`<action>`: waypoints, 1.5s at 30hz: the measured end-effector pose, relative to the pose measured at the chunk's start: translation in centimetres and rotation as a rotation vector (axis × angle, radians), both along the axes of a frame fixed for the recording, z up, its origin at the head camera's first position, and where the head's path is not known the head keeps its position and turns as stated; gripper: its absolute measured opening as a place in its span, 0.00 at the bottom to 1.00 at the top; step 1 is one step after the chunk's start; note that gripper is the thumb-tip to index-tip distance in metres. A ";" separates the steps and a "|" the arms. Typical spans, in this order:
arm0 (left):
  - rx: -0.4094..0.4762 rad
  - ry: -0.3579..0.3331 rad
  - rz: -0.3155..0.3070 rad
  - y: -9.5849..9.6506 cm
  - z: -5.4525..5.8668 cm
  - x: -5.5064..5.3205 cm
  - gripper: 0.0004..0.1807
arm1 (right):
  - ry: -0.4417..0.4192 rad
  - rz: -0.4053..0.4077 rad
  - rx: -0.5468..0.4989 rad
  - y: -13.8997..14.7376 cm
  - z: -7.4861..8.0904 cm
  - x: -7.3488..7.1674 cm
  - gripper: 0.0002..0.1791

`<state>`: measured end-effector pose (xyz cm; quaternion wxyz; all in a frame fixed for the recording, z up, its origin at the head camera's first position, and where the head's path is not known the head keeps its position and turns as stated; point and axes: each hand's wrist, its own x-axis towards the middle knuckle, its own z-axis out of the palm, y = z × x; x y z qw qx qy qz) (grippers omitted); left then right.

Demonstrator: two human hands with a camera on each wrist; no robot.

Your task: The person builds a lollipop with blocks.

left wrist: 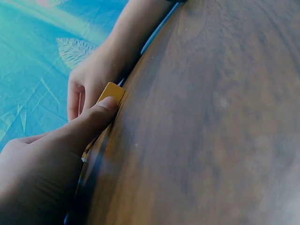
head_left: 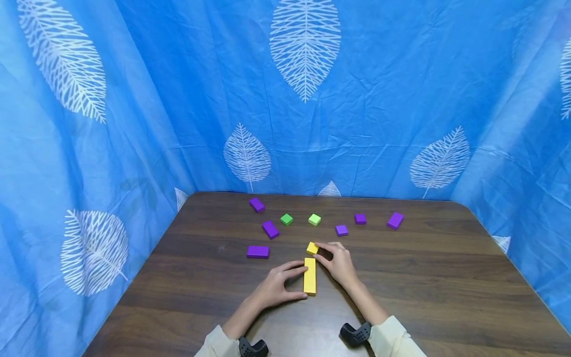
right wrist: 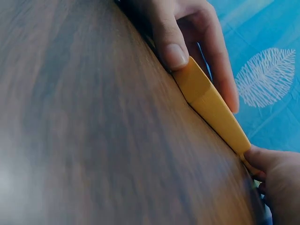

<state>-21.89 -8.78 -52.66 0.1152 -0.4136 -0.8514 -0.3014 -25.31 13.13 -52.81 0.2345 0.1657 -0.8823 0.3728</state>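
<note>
A long yellow block (head_left: 310, 276) lies lengthwise on the table. My left hand (head_left: 278, 286) holds it from the left, thumb at the near end and fingertips at its side and upper edge. In the right wrist view, the left thumb presses a corner of the long yellow block (right wrist: 213, 108). Just beyond its far end is a small yellow block (head_left: 312, 248), turned at a slight angle. My right hand (head_left: 337, 263) pinches this small block between thumb and fingers from the right. The left wrist view shows the left thumb on yellow (left wrist: 111, 91), with the right hand behind.
Beyond the hands lie a green block (head_left: 286, 219) and a light green block (head_left: 314, 219). Several purple blocks are spread left and right, among them a long one (head_left: 258, 252) and a small one (head_left: 341, 230). A blue leaf-patterned curtain (head_left: 357, 114) surrounds the wooden table (head_left: 178, 297).
</note>
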 end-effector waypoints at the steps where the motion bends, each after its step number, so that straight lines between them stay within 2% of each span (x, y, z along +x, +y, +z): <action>1: -0.001 0.004 -0.001 0.0 0.0 0.0 0.35 | 0.004 0.001 -0.002 -0.1 0.0 0.0 0.17; 8: -0.005 0.003 0.008 0.0 0.0 0.1 0.35 | 0.032 0.038 -0.018 -0.2 -0.1 0.0 0.16; 14: -0.008 -0.006 0.016 0.0 0.0 0.1 0.35 | 0.014 0.057 -0.037 0.2 -0.2 0.2 0.17; 19: -0.002 0.005 0.008 0.0 0.0 0.0 0.35 | 0.012 0.040 -0.115 0.5 0.0 0.7 0.16; 26: 0.015 0.008 0.003 0.0 -0.1 0.0 0.34 | 0.010 0.082 -0.264 0.4 0.2 0.7 0.17; 28: 0.010 -0.002 0.006 0.0 -0.1 0.0 0.35 | 0.011 0.080 -0.243 0.4 0.1 0.6 0.17; 34: -0.004 -0.015 0.013 0.0 0.0 0.0 0.35 | 0.019 0.068 -0.094 0.5 0.0 0.6 0.15; 40: -0.004 0.020 0.006 0.1 0.1 0.0 0.34 | 0.034 0.114 -0.047 0.4 0.0 0.5 0.13; 45: -0.018 0.010 0.026 0.1 0.1 0.1 0.34 | 0.038 0.123 -0.033 0.4 -0.1 0.4 0.13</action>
